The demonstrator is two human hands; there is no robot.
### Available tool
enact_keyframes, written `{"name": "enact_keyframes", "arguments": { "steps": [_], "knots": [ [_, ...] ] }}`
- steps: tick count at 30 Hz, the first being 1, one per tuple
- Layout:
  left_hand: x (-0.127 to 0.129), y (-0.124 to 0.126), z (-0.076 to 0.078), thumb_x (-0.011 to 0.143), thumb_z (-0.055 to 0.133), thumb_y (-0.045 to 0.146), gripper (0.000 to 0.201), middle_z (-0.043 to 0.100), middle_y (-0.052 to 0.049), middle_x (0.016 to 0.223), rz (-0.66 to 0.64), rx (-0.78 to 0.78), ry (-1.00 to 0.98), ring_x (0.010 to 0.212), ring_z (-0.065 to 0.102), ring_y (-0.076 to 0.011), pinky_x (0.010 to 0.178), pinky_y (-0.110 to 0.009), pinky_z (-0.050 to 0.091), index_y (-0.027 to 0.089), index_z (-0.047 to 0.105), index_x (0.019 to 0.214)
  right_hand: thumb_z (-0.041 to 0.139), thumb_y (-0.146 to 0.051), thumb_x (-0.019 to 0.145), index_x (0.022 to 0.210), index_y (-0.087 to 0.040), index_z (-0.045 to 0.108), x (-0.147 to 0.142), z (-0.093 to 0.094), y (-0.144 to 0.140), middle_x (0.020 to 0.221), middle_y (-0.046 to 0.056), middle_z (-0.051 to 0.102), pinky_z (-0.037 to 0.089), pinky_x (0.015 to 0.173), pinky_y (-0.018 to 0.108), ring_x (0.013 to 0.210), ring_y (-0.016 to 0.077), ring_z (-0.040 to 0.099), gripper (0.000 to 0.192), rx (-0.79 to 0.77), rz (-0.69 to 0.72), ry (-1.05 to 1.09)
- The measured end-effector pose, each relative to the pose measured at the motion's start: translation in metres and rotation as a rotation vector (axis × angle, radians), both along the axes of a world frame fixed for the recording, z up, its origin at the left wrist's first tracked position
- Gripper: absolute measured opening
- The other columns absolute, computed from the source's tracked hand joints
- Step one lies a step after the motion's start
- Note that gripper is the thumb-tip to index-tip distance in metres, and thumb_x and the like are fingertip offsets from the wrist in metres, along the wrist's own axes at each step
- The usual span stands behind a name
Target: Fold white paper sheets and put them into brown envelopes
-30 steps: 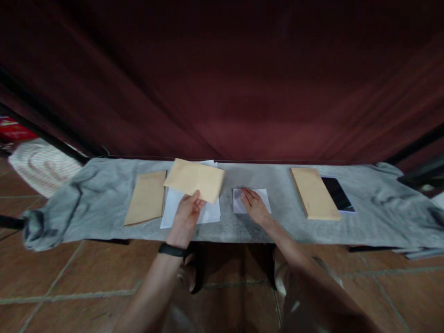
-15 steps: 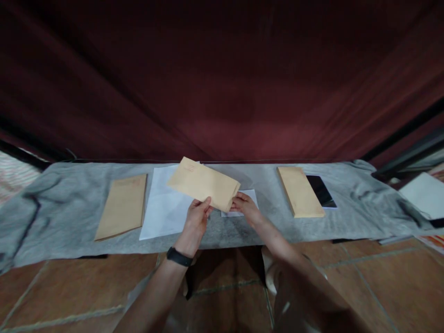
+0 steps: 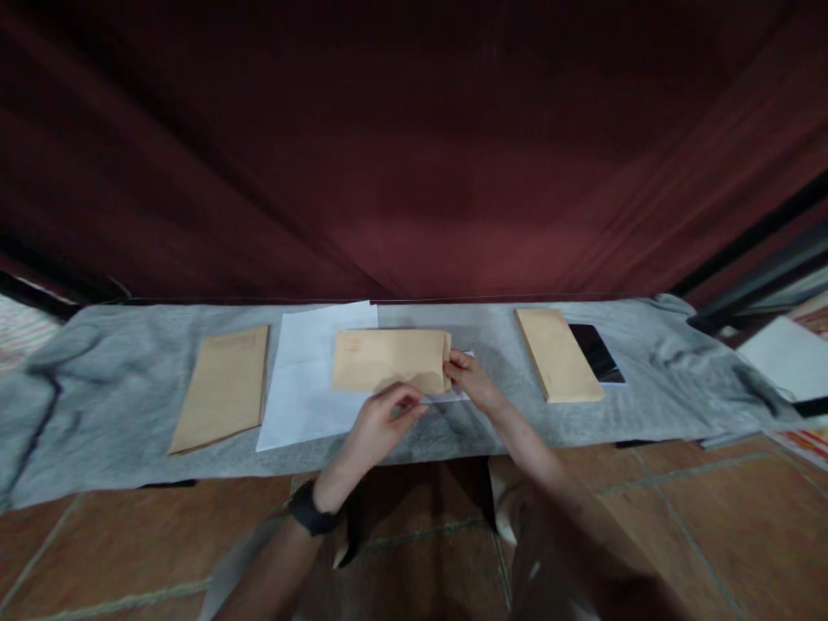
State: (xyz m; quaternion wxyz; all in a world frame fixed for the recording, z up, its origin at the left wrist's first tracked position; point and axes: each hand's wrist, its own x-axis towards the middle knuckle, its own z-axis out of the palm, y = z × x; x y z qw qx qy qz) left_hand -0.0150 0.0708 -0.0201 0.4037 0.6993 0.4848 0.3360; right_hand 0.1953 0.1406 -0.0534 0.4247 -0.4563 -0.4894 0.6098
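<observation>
— Left hand [image 3: 379, 427]?
— Pinching the near edge of the brown envelope [image 3: 388, 360], fingers curled; right hand [image 3: 471, 377] gripping its right end.
— Envelope's place?
— Lying partly over the white sheet [image 3: 309, 375], on the grey cloth [image 3: 116, 379]; another envelope [image 3: 223, 385] left of the sheet; envelope stack [image 3: 557, 354] and dark phone [image 3: 596, 352] well right of it.

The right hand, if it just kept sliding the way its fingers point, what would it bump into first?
The right hand points left, fingertips already at the end of the brown envelope. That envelope comes first; beyond it lies the white sheet. Depth is hard to judge.
</observation>
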Motion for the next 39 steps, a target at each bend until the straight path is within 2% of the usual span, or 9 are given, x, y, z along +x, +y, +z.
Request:
{"name": "enact_keyframes", "arguments": {
  "steps": [3, 5, 7, 14, 20, 28, 35, 37, 39],
  "knots": [
    [-0.011, 0.007, 0.008, 0.084, 0.073, 0.053, 0.069, 0.045, -0.014, 0.159, 0.031, 0.449, 0.465, 0.150, 0.036, -0.0367, 0.123, -0.057, 0.027, 0.027, 0.055, 0.145, 0.076, -0.044, 0.073, 0.085, -0.024, 0.075, 0.001, 0.003, -0.004, 0.082, -0.004, 0.077, 0.053, 0.074, 0.028, 0.077, 0.0186, 0.068, 0.024, 0.008, 0.063, 0.019],
    [-0.018, 0.014, 0.007, 0.078, 0.078, 0.057, 0.098, 0.020, -0.016, 0.170, 0.006, 0.524, 0.673, 0.157, 0.015, -0.0398, 0.125, -0.063, 0.011, 0.026, 0.034, 0.159, 0.077, -0.046, 0.072, 0.090, -0.023, 0.076, 0.000, 0.002, -0.006, 0.087, -0.003, 0.078, 0.053, 0.080, 0.030, 0.081, 0.0198, 0.069, 0.029, 0.014, 0.099, 0.024],
    [-0.023, 0.019, 0.001, 0.074, 0.081, 0.059, 0.111, 0.013, -0.018, 0.171, -0.035, 0.504, 0.767, 0.158, 0.011, -0.0405, 0.124, -0.065, 0.006, 0.026, 0.023, 0.163, 0.076, -0.047, 0.073, 0.093, -0.023, 0.075, -0.001, -0.002, -0.007, 0.091, -0.002, 0.079, 0.052, 0.083, 0.031, 0.083, 0.0200, 0.069, 0.031, 0.014, 0.139, 0.010],
    [-0.034, 0.027, -0.016, 0.065, 0.083, 0.059, 0.127, 0.019, -0.021, 0.169, -0.143, 0.239, 0.766, 0.156, 0.016, -0.0420, 0.123, -0.068, 0.006, 0.025, 0.012, 0.165, 0.069, -0.042, 0.079, 0.099, -0.021, 0.074, 0.001, -0.013, -0.005, 0.095, 0.000, 0.077, 0.052, 0.090, 0.034, 0.092, 0.0208, 0.068, 0.029, 0.071, 0.241, -0.070],
    [-0.032, 0.027, -0.019, 0.064, 0.083, 0.056, 0.127, 0.031, -0.021, 0.163, -0.116, 0.262, 0.778, 0.154, 0.023, -0.0398, 0.123, -0.068, 0.003, 0.027, 0.011, 0.165, 0.064, -0.035, 0.079, 0.094, -0.021, 0.072, 0.001, -0.017, -0.004, 0.095, 0.000, 0.076, 0.052, 0.090, 0.033, 0.093, 0.0202, 0.067, 0.022, 0.147, 0.230, -0.098],
    [-0.027, 0.028, -0.016, 0.069, 0.083, 0.051, 0.122, 0.046, -0.018, 0.150, -0.028, 0.414, 0.785, 0.141, 0.043, -0.0377, 0.124, -0.066, 0.006, 0.025, 0.011, 0.164, 0.058, -0.022, 0.076, 0.096, -0.020, 0.066, 0.002, -0.036, -0.002, 0.070, -0.002, 0.069, 0.044, 0.051, 0.021, 0.055, 0.0126, 0.058, 0.022, -0.032, 0.117, -0.265],
    [-0.028, 0.029, -0.020, 0.070, 0.082, 0.050, 0.121, 0.050, -0.015, 0.144, -0.017, 0.442, 0.797, 0.135, 0.047, -0.0378, 0.122, -0.065, 0.017, 0.025, 0.010, 0.164, 0.057, -0.025, 0.084, 0.104, -0.023, 0.069, 0.010, -0.011, -0.006, 0.105, 0.006, 0.073, 0.053, 0.087, 0.033, 0.093, 0.0191, 0.067, 0.024, 0.381, -0.235, -0.467],
    [-0.026, 0.028, -0.022, 0.069, 0.083, 0.050, 0.122, 0.050, -0.015, 0.144, -0.021, 0.450, 0.802, 0.135, 0.048, -0.0377, 0.122, -0.065, 0.017, 0.024, 0.012, 0.164, 0.055, -0.032, 0.088, 0.102, -0.023, 0.070, 0.014, -0.005, -0.006, 0.103, 0.005, 0.073, 0.054, 0.087, 0.033, 0.092, 0.0194, 0.067, 0.022, 0.375, -0.245, -0.367],
    [-0.025, 0.028, -0.023, 0.068, 0.084, 0.050, 0.121, 0.050, -0.015, 0.143, -0.024, 0.458, 0.804, 0.134, 0.048, -0.0377, 0.122, -0.065, 0.017, 0.023, 0.013, 0.164, 0.057, -0.038, 0.088, 0.097, -0.023, 0.071, 0.017, -0.001, -0.007, 0.092, 0.003, 0.073, 0.055, 0.082, 0.033, 0.084, 0.0186, 0.068, 0.023, 0.263, -0.131, -0.216]
  ]
}}
